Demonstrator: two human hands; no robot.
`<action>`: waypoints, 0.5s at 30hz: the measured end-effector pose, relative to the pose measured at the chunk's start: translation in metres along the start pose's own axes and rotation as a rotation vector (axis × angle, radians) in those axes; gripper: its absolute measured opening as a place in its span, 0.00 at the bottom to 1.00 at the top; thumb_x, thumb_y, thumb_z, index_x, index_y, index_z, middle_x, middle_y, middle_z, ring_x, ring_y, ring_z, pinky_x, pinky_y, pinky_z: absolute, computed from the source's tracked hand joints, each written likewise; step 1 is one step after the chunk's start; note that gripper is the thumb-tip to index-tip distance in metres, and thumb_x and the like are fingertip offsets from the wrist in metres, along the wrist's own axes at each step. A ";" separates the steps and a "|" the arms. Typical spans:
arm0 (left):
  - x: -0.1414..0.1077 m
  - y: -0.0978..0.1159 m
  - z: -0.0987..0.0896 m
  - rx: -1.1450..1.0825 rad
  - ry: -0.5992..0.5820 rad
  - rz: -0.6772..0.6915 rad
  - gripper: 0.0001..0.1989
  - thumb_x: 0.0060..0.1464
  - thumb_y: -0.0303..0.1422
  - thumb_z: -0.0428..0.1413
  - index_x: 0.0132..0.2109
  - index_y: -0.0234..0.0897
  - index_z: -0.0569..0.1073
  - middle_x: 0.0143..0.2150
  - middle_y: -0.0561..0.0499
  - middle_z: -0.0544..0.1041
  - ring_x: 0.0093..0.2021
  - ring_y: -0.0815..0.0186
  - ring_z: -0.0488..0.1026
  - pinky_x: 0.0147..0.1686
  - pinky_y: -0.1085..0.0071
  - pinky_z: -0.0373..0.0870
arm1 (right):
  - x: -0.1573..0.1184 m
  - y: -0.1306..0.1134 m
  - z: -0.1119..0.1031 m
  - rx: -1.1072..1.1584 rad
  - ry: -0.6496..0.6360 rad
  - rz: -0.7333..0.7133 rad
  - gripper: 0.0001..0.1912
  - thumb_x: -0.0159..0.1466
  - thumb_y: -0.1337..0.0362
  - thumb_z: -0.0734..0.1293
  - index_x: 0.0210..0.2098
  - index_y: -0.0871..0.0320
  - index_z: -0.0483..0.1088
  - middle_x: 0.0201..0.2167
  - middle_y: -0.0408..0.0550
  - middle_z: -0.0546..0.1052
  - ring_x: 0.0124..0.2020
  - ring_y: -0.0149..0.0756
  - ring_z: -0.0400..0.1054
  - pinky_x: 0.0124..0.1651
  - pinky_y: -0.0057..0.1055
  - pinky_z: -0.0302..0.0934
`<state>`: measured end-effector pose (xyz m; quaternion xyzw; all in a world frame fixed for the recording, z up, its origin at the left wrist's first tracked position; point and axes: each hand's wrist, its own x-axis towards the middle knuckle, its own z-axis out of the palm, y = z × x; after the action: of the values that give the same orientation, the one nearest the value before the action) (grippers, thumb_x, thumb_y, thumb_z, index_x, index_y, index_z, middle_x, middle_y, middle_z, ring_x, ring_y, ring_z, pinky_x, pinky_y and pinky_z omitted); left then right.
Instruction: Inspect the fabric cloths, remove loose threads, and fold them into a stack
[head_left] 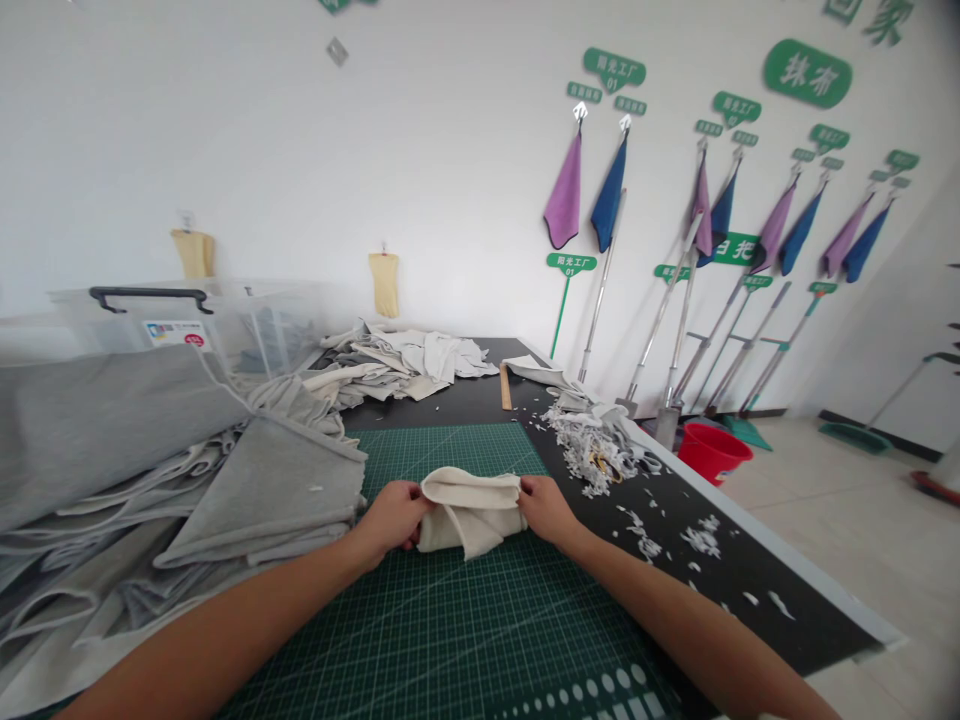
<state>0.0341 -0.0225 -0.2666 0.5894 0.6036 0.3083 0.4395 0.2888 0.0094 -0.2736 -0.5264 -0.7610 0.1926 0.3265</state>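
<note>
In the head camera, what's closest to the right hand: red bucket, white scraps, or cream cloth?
1. Cream cloth: touching the right hand, on the mat.
2. White scraps: ahead on the table.
3. Red bucket: on the floor, past the table.

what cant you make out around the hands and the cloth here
All in the head view:
The fingertips of the left hand and right hand: hidden by the cream cloth.
The shiny thing: mostly buried by the white scraps, so its kind is unclear.
The clear plastic bin: contents blurred by its wall.
The grey cloth stack: cut off by the left edge.
</note>
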 end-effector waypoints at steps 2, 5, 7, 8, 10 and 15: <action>0.001 -0.002 0.001 0.010 0.008 -0.024 0.22 0.51 0.48 0.48 0.34 0.31 0.71 0.20 0.50 0.70 0.18 0.66 0.69 0.14 0.74 0.63 | 0.003 0.002 0.002 -0.026 0.026 0.033 0.20 0.60 0.57 0.58 0.17 0.61 0.65 0.15 0.42 0.66 0.20 0.29 0.60 0.21 0.24 0.49; 0.001 -0.003 0.002 0.034 0.020 -0.044 0.23 0.52 0.50 0.45 0.32 0.32 0.69 0.19 0.50 0.70 0.17 0.66 0.69 0.13 0.75 0.62 | 0.001 0.002 0.002 -0.052 0.037 0.042 0.21 0.59 0.55 0.60 0.16 0.60 0.63 0.15 0.41 0.64 0.20 0.28 0.57 0.22 0.24 0.47; 0.001 -0.003 0.003 0.055 0.027 -0.040 0.22 0.52 0.50 0.46 0.31 0.33 0.69 0.19 0.51 0.70 0.17 0.66 0.69 0.13 0.75 0.61 | -0.005 -0.001 0.001 -0.055 0.034 -0.001 0.19 0.60 0.55 0.60 0.18 0.60 0.64 0.17 0.42 0.67 0.21 0.28 0.58 0.24 0.24 0.49; 0.001 -0.003 0.003 0.067 0.030 -0.036 0.22 0.52 0.49 0.46 0.31 0.33 0.68 0.19 0.51 0.70 0.17 0.66 0.69 0.13 0.75 0.61 | -0.009 -0.004 0.000 -0.054 0.029 -0.040 0.18 0.61 0.55 0.60 0.20 0.59 0.65 0.19 0.42 0.68 0.22 0.29 0.59 0.25 0.25 0.50; 0.001 -0.002 0.005 0.094 0.038 -0.030 0.21 0.53 0.49 0.46 0.30 0.33 0.68 0.18 0.51 0.70 0.16 0.66 0.69 0.13 0.76 0.59 | -0.016 -0.008 0.000 -0.050 0.018 -0.125 0.17 0.63 0.55 0.58 0.24 0.58 0.67 0.22 0.43 0.70 0.25 0.30 0.61 0.28 0.25 0.53; -0.001 -0.002 0.006 0.146 0.090 -0.032 0.20 0.54 0.46 0.46 0.41 0.33 0.68 0.22 0.51 0.73 0.13 0.67 0.68 0.11 0.76 0.55 | -0.023 -0.012 0.000 -0.111 0.072 -0.097 0.16 0.63 0.52 0.58 0.37 0.57 0.69 0.32 0.49 0.74 0.32 0.36 0.66 0.34 0.30 0.58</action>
<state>0.0388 -0.0244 -0.2705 0.5955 0.6530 0.2826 0.3729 0.2858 -0.0160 -0.2726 -0.5131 -0.7827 0.1149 0.3330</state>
